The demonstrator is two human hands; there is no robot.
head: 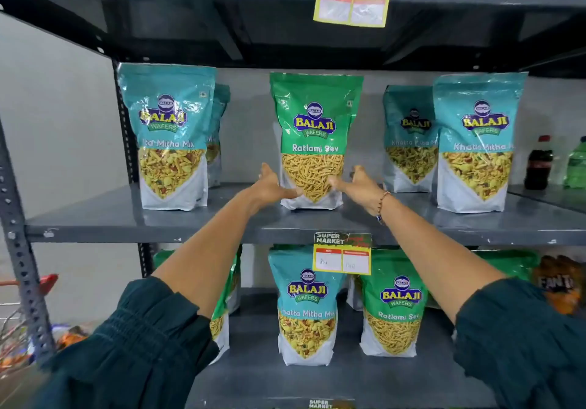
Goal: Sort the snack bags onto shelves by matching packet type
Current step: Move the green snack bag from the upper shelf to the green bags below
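Note:
A green Ratlami Sev bag (314, 117) stands upright in the middle of the middle shelf (126, 218). My left hand (273, 185) grips its lower left edge and my right hand (360, 185) grips its lower right edge. Teal Khatta Mitha Mix bags stand on the same shelf: one at the left (168, 136) with another partly hidden behind it, and two at the right (475, 142). On the lower shelf (317, 383) a teal Khatta Mitha Mix bag (306, 307) stands beside a green Ratlami Sev bag (393, 310); my left arm hides most of another green bag.
Yellow price tags hang on the shelf edges (342, 254). A dark cola bottle (537, 163) and a green bottle (575, 164) stand at the far right. An orange Fanta pack (558, 285) sits lower right. A trolley with a red handle (44, 281) is at lower left.

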